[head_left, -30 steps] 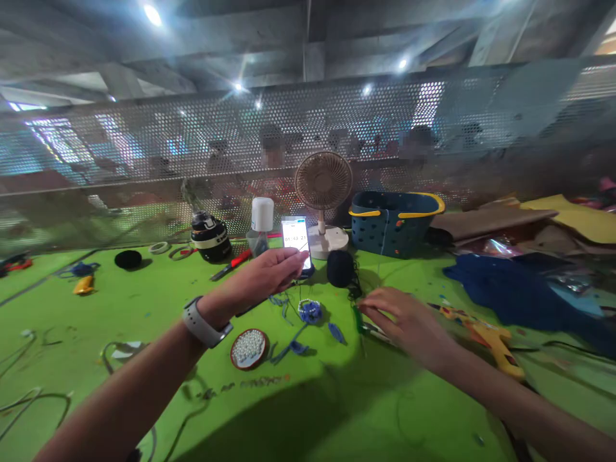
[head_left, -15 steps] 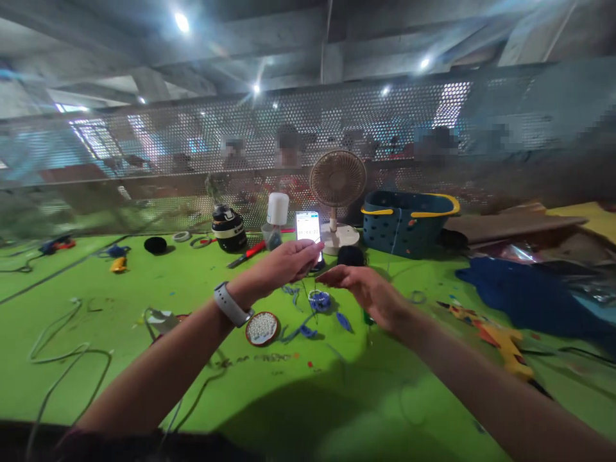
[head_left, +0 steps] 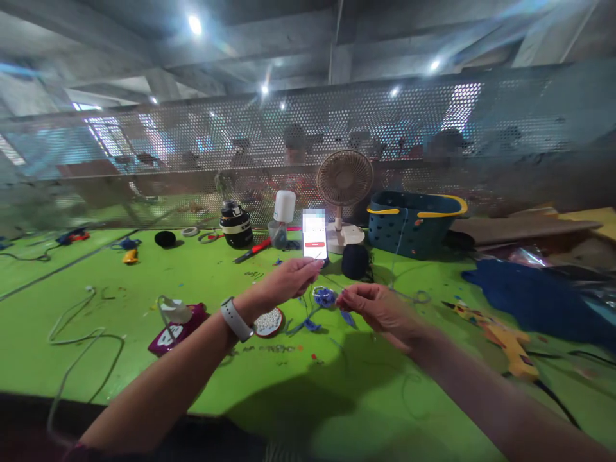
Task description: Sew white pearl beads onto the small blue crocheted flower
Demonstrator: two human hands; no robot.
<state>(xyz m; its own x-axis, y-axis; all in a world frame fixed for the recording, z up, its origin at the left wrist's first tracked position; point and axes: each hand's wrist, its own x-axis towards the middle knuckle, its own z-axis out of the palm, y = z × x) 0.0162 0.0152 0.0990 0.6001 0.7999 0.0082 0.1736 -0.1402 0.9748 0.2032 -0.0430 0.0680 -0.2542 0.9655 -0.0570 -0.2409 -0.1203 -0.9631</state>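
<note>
My left hand [head_left: 292, 280], with a pale watch band on its wrist, is pinched closed in front of the lit phone [head_left: 314, 235]. A thin, light sliver shows at its fingertips, too small to name. Lower and to the right, my right hand [head_left: 378, 309] is closed in a pinch. A faint thin strand seems to run between the hands. Just below them lies a blue flower-like piece [head_left: 326, 297] with a row of white beads. A blue leaf-shaped piece [head_left: 347, 319] and another blue piece [head_left: 312, 326] rest nearby. Behind my left wrist sits a dish of white beads [head_left: 269, 323].
A yellow glue gun [head_left: 505, 340] and dark blue cloth [head_left: 534, 301] lie right. A black ball [head_left: 356, 261], fan [head_left: 344, 179] and teal basket [head_left: 414, 224] stand behind. A black jar [head_left: 235, 226] and red-handled cutter [head_left: 254, 249] are back left; a purple box [head_left: 178, 330] is left.
My right hand has moved down slightly, and its fingers have closed into a pinch beside the blue flower-like piece. My left hand stays pinched, slightly lower. The phone's screen has changed.
</note>
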